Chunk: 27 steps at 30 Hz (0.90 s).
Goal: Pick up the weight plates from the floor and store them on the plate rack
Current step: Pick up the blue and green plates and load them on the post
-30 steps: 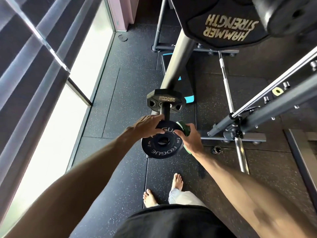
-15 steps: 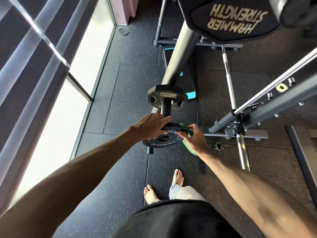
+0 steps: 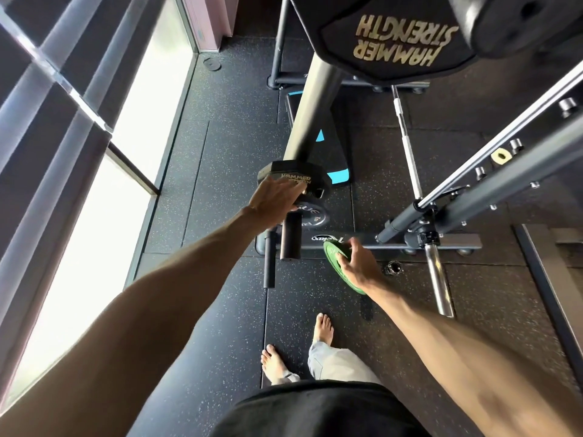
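A small black Rogue plate (image 3: 312, 216) sits on a black peg (image 3: 291, 238) of the plate rack (image 3: 318, 99), pushed back against a black Hammer Strength plate (image 3: 296, 176). My left hand (image 3: 277, 200) rests flat over both plates with fingers spread, gripping nothing. My right hand (image 3: 355, 263) holds a thin green plate (image 3: 334, 252) by its face, tilted, below and to the right of the peg. A second, thinner peg (image 3: 269, 263) sticks out lower left.
A large Hammer Strength plate (image 3: 394, 36) hangs on the rack above. A barbell sleeve (image 3: 437, 275) and grey machine frame (image 3: 492, 181) stand at right, a small collar (image 3: 392, 268) on the floor. Window wall at left. My bare feet (image 3: 323, 326) are on black rubber flooring.
The Rogue plate slid down the peg against the Hammer Strength plate. My left hand followed it and opened; my right hand let go of it and drew away right with the green plate.
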Tool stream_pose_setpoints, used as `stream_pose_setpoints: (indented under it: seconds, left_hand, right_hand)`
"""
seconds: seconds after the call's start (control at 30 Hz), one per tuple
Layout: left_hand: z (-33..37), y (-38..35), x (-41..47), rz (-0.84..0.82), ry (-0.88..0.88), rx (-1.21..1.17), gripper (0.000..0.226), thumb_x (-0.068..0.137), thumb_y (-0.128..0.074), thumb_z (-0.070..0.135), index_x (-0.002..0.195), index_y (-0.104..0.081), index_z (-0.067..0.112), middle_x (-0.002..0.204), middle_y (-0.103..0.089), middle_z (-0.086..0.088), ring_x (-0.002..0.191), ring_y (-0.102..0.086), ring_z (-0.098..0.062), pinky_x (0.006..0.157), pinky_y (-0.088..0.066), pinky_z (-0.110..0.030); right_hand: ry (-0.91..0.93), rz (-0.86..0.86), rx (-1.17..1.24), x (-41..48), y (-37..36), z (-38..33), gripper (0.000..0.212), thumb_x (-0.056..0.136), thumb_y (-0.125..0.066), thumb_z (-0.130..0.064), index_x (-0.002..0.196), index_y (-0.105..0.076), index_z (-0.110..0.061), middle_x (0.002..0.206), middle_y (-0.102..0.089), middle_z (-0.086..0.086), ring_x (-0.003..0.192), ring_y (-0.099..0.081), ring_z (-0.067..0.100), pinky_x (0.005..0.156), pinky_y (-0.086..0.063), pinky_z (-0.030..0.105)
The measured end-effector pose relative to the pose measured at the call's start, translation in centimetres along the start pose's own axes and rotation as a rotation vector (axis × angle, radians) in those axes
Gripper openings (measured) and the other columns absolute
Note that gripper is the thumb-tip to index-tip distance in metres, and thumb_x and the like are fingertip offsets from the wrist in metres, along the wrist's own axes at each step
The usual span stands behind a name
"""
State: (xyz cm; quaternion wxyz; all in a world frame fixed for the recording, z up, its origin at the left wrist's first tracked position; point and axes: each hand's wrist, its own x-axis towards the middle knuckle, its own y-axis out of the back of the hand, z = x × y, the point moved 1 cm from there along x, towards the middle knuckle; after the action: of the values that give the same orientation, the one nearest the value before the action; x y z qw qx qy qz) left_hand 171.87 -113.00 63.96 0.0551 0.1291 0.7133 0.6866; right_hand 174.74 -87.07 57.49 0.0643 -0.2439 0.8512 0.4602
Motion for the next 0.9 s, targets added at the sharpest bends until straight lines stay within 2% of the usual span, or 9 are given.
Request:
stream_pose_setpoints:
  seconds: [0.07, 0.17, 0.23, 0.37, 0.5, 0.57, 0.67, 0.8, 0.9]
  left_hand:
    - [0.0, 0.0, 1.1, 0.014, 0.109, 0.028, 0.047, 0.081, -0.077, 0.029, 0.121, -0.055, 0.018, 0.107, -0.067, -0.005, 0.100, -0.065, -0.027, 0.082, -0.051, -0.043]
    - [0.0, -0.3, 2.0, 0.050, 0.227, 0.085, 0.048, 0.074, -0.080, 0.021, 0.116, -0.057, 0.016, 0.108, -0.061, -0.011, 0.097, -0.061, -0.029, 0.080, -0.049, -0.041]
    - [-0.1, -0.5, 1.8, 0.069, 0.279, 0.086, 0.055, 0.071, -0.081, 0.020, 0.118, -0.053, 0.013, 0.108, -0.059, -0.013, 0.096, -0.058, -0.029, 0.080, -0.046, -0.040]
    - [0.4, -0.2, -0.3, 0.233, 0.293, 0.043, 0.038, 0.076, -0.066, 0.006, 0.111, -0.053, 0.011, 0.104, -0.057, -0.013, 0.095, -0.054, -0.031, 0.080, -0.043, -0.041]
    - [1.9, -0.1, -5.1, 0.277, 0.334, -0.287, 0.016, 0.093, -0.057, 0.012, 0.107, -0.054, 0.006, 0.088, -0.066, -0.011, 0.070, -0.065, -0.030, 0.058, -0.052, -0.038]
    - [2.2, -1.0, -7.6, 0.165, 0.305, -0.419, 0.016, 0.100, -0.052, 0.018, 0.106, -0.058, 0.005, 0.073, -0.068, -0.010, 0.051, -0.062, -0.027, 0.049, -0.053, -0.036]
    - [2.1, -2.5, -9.9, -0.086, 0.376, -0.579, 0.046, 0.105, -0.042, 0.035, 0.082, -0.067, 0.005, 0.064, -0.070, -0.009, 0.049, -0.066, -0.022, 0.049, -0.054, -0.032]
    - [2.0, -3.3, -10.5, -0.464, 0.605, -1.020, 0.079, 0.096, -0.030, 0.064, 0.085, -0.072, -0.002, 0.076, -0.073, -0.022, 0.063, -0.073, -0.028, 0.055, -0.059, -0.032]
    - [1.9, -2.8, -10.2, -0.546, 0.680, -1.220, 0.077, 0.085, -0.029, 0.076, 0.087, -0.073, 0.012, 0.082, -0.074, -0.015, 0.072, -0.073, -0.021, 0.069, -0.062, -0.038]
  right_hand:
    - [-0.026, -0.059, -0.073, -0.3, 0.1, 0.3, 0.039, 0.101, -0.052, -0.030, 0.128, -0.047, -0.003, 0.088, -0.064, 0.006, 0.062, -0.049, 0.009, 0.043, -0.031, 0.010]
    - [-0.005, -0.154, -0.137, -1.4, 0.5, -0.1, 0.039, 0.101, -0.052, -0.031, 0.132, -0.049, -0.007, 0.073, -0.051, -0.008, 0.054, -0.047, 0.004, 0.040, -0.032, 0.010]
    - [0.020, -0.226, -0.203, -1.8, 0.5, -0.7, 0.045, 0.101, -0.051, -0.033, 0.138, -0.046, -0.008, 0.094, -0.067, 0.005, 0.073, -0.064, 0.016, 0.058, -0.040, 0.014]
    - [0.051, -0.333, -0.211, -1.9, -0.5, -1.9, 0.055, 0.098, -0.055, -0.040, 0.144, -0.044, -0.012, 0.115, -0.069, 0.013, 0.093, -0.069, 0.025, 0.087, -0.054, 0.037]
    - [0.098, -0.436, -0.069, -2.0, -0.9, -4.7, 0.057, 0.096, -0.062, -0.030, 0.143, -0.044, -0.005, 0.139, -0.055, 0.015, 0.128, -0.054, 0.035, 0.108, -0.041, 0.042]
    - [0.132, -0.447, 0.037, -2.0, -0.7, -6.1, 0.041, 0.093, -0.067, -0.025, 0.127, -0.059, -0.005, 0.124, -0.066, 0.013, 0.112, -0.065, 0.031, 0.102, -0.049, 0.042]
    - [0.173, -0.404, 0.172, -1.8, -0.2, -7.6, 0.011, 0.091, -0.068, -0.017, 0.098, -0.067, -0.009, 0.094, -0.075, 0.010, 0.083, -0.072, 0.026, 0.085, -0.056, 0.045]
    - [0.088, -0.423, 0.465, -1.4, 0.9, -9.4, 0.016, 0.093, -0.065, -0.008, 0.104, -0.063, 0.003, 0.089, -0.074, 0.021, 0.075, -0.073, 0.034, 0.072, -0.060, 0.043]
    - [0.059, -0.357, 0.524, -1.1, 1.5, -9.9, 0.009, 0.093, -0.066, -0.012, 0.100, -0.067, -0.007, 0.086, -0.075, 0.013, 0.072, -0.073, 0.025, 0.069, -0.058, 0.033]
